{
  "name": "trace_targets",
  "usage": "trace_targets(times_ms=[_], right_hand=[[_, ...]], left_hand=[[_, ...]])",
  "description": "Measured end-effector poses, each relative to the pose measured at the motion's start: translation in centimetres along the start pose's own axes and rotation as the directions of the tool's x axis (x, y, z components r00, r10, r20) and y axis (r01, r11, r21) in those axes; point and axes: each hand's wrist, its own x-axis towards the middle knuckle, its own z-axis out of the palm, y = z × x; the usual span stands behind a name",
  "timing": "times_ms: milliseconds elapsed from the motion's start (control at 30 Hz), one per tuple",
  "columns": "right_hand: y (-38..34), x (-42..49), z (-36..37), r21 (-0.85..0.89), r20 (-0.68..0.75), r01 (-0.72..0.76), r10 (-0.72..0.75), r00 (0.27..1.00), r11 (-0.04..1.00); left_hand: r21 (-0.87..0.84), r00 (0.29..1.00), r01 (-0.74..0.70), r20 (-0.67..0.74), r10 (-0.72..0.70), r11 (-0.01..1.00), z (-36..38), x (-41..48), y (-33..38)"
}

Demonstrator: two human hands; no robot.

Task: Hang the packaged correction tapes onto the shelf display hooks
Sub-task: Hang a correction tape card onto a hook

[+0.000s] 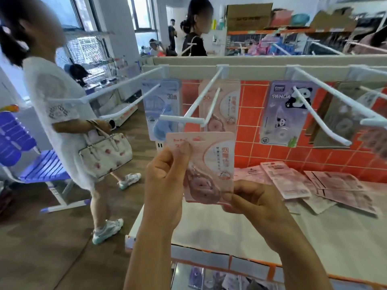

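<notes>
- Pink correction-tape pack (209, 164) held upright at frame centre, long axis vertical.
- Left hand (165, 181) pinching upper left corner; right hand (251, 201) gripping lower right corner.
- White display hook (206, 114) tip just above pack's top edge; hang hole not yet on it.
- Spare pink packs (314, 183) lying on shelf (230, 237), right of centre.

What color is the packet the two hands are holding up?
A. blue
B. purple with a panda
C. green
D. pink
D: the packet pinched between the left hand and the right hand is pale pink, like the pink packet on the hook behind it; the blue packet and the panda packet hang on other hooks.
</notes>
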Motion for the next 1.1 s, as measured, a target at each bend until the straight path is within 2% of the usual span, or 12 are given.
trace_targets(times_ms=[233,400,700,933,1100], right_hand=[[-0.5,0.4,0.5,0.034,0.021,0.037,-0.038,0.999,0.999],[-0.6,0.5,0.4,0.030,0.038,0.071,-0.073,0.997,0.997],[-0.4,1.1,0.5,0.011,0.047,0.121,-0.121,0.992,0.993],[0.3,2.0,0.5,0.036,-0.070,0.034,-0.032,0.997,0.999],[0.8,3.1,0.4,0.044,-0.213,0.041,-0.030,0.977,0.998]], left_hand=[[0.073,0.996,-0.077,0.040,0.074,0.994,-0.1,0.4,0.9],[0.063,0.987,-0.130,0.103,0.123,0.989,-0.3,0.5,1.2],[0.091,0.986,-0.156,0.079,0.149,0.984,0.1,1.3,1.0],[0.186,0.996,-0.090,0.014,0.088,0.979,0.5,3.4,-0.6],[0.193,0.999,-0.034,-0.015,0.037,0.981,1.4,5.8,-2.0]])
